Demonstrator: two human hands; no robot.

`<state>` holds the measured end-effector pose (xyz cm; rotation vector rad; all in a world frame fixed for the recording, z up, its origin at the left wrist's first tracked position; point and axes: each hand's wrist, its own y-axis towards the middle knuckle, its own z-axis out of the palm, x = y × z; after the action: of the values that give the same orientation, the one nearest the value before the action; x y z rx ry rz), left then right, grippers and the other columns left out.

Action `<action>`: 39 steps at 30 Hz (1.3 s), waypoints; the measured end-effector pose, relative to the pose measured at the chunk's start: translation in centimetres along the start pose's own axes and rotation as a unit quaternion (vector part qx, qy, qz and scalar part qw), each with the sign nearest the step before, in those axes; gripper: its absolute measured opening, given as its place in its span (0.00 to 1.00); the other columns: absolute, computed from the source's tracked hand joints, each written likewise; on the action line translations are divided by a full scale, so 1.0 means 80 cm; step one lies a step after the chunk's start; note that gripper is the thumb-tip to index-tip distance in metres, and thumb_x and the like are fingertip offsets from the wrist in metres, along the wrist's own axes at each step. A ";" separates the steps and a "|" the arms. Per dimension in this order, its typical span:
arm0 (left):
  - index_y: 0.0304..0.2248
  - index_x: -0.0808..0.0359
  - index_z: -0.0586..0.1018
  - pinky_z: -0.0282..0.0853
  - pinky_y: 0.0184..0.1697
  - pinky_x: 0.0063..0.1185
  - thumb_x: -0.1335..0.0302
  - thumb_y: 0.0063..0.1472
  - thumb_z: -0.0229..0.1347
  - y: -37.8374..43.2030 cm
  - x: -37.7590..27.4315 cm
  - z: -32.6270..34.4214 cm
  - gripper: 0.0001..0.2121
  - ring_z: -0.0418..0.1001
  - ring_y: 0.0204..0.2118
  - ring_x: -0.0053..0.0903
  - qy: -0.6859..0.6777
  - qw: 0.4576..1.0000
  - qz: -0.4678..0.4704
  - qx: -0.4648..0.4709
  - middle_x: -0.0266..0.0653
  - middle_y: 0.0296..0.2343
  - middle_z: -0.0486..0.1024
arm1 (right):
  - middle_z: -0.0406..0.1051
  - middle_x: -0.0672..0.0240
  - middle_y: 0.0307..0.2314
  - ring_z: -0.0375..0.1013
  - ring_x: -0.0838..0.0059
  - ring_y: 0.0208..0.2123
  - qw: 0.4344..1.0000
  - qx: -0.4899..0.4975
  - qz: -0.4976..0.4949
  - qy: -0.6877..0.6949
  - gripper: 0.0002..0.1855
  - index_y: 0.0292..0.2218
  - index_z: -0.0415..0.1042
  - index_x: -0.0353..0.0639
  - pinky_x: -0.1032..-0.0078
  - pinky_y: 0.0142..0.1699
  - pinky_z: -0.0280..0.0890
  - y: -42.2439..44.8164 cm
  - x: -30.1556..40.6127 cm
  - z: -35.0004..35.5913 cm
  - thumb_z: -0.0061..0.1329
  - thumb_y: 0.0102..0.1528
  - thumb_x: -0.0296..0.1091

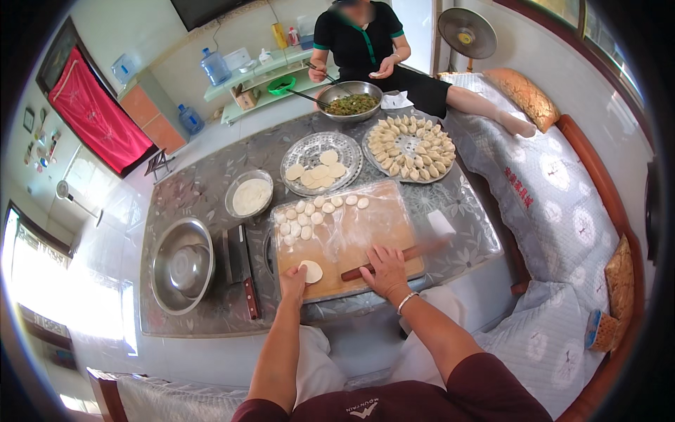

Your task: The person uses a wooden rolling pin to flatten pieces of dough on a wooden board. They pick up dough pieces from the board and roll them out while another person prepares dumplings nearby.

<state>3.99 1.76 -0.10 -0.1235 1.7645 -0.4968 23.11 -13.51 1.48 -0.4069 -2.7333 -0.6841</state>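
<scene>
My left hand (293, 282) pinches the edge of a round dough wrapper (312, 271) at the board's near left corner. Under my right hand (386, 268) lies a wooden rolling pin (352, 275); its far right end is blurred. The floured wooden cutting board (348, 237) carries several small flattened dough pieces (303, 219) toward its back left. Behind it, finished wrappers (319, 173) rest on a perforated metal tray (343, 143). A second round tray holds rings of folded dumplings (411, 145).
Left of the board are a cleaver (245, 279), a steel basin (158, 285) and a bowl of flour (252, 196). Across the table, a person (364, 47) holds chopsticks and a wrapper over a metal bowl of green filling (352, 104). A quilted sofa (548, 232) lines the right side.
</scene>
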 end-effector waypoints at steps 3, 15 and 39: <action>0.27 0.70 0.76 0.65 0.21 0.15 0.71 0.54 0.52 0.003 0.004 -0.001 0.10 0.70 0.20 0.16 -0.002 1.000 -0.001 0.002 0.32 0.21 0.73 | 0.61 0.60 0.43 0.58 0.63 0.45 1.000 0.006 0.002 0.002 0.25 0.41 0.65 0.42 0.63 0.49 0.50 0.000 0.000 -0.001 0.47 0.45 0.48; 0.29 0.70 0.76 0.66 0.22 0.16 0.70 0.54 0.52 0.004 0.004 -0.002 0.10 0.70 0.21 0.17 0.002 1.000 -0.011 0.011 0.33 0.22 0.74 | 0.61 0.60 0.43 0.58 0.62 0.46 1.000 0.005 0.000 0.014 0.25 0.41 0.65 0.41 0.62 0.50 0.49 -0.001 0.000 -0.001 0.47 0.45 0.48; 0.31 0.71 0.76 0.69 0.25 0.16 0.70 0.57 0.49 -0.006 -0.007 -0.003 0.11 0.72 0.25 0.19 0.015 1.000 -0.005 0.008 0.35 0.26 0.74 | 0.61 0.60 0.39 0.59 0.61 0.42 0.999 -0.014 -0.019 0.031 0.27 0.39 0.64 0.40 0.64 0.47 0.51 0.000 -0.002 -0.009 0.50 0.42 0.51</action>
<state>3.79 1.62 0.61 -0.1139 1.7904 -0.5212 23.39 -13.85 2.02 -0.3358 -2.6816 -0.7326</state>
